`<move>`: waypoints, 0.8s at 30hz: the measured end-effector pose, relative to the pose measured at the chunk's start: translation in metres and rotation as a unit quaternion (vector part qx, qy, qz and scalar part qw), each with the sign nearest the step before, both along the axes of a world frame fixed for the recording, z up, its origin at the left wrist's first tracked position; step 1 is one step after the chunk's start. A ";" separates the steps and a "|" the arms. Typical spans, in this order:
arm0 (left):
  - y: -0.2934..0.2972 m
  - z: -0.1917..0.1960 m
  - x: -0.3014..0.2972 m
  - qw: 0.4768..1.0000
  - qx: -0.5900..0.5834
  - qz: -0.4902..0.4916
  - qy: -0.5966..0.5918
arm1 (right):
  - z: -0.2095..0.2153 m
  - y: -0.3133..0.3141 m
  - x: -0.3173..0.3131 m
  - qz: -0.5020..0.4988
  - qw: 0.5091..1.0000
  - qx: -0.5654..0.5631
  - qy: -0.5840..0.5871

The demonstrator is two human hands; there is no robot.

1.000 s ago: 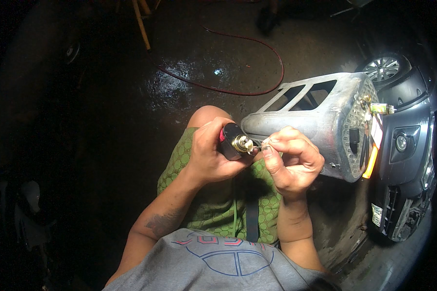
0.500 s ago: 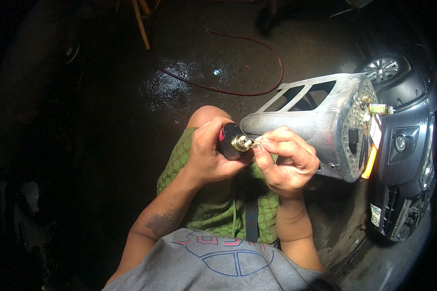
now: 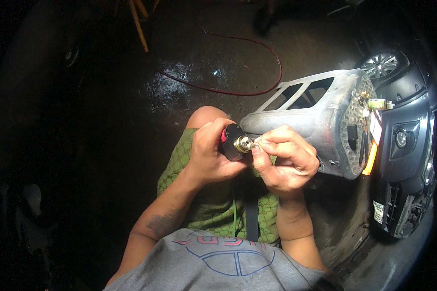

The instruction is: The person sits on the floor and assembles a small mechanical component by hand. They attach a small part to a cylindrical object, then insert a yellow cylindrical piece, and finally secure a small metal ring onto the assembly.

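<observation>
My left hand (image 3: 210, 154) is wrapped round a black handheld device (image 3: 234, 151) with a red patch on its side. Its brass-coloured round top (image 3: 241, 143) faces up toward me, with small metal parts and a bit of white at the centre. Close beside that top, my right hand (image 3: 289, 162) pinches thumb against forefinger. Whatever lies in that pinch is too small to make out. Both hands are above my lap, over the green patterned shorts (image 3: 211, 213).
At my right stands a grey plastic stool (image 3: 296, 116). On it lie a small green-labelled bottle (image 3: 379, 104), an orange-handled tool (image 3: 370, 160) and a black item (image 3: 353, 134). Beyond it is a dark car (image 3: 398, 165). A red hose (image 3: 228, 92) curves across the wet floor.
The device has turned slightly, and less white shows at its top. My right fingertips have shifted a little at the rim. Otherwise both hands keep their places.
</observation>
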State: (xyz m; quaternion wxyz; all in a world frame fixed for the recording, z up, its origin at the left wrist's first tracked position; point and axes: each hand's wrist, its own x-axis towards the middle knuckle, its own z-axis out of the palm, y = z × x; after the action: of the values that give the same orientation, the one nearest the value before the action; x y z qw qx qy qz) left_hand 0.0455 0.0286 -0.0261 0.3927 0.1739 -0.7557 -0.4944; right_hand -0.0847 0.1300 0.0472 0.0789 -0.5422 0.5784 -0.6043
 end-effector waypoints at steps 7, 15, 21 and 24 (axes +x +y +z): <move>0.000 0.005 0.000 0.999 -0.028 0.002 -0.027 | 0.010 0.004 -0.013 -0.029 0.989 -0.022 -0.145; -0.002 0.004 0.002 1.000 0.015 -0.004 -0.019 | -0.006 0.007 0.000 0.023 0.999 -0.006 -0.047; -0.003 0.006 0.004 1.000 0.011 0.002 -0.026 | -0.006 0.006 0.001 0.001 0.999 0.007 -0.031; -0.002 0.005 0.003 1.000 0.016 0.004 -0.022 | -0.005 0.005 0.002 -0.005 0.999 0.011 -0.033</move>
State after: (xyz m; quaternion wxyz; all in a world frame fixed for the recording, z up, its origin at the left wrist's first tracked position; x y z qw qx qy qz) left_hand 0.0481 0.0265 -0.0210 0.3749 0.1941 -0.7556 -0.5008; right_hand -0.0831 0.1351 0.0420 0.1010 -0.5181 0.5846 -0.6161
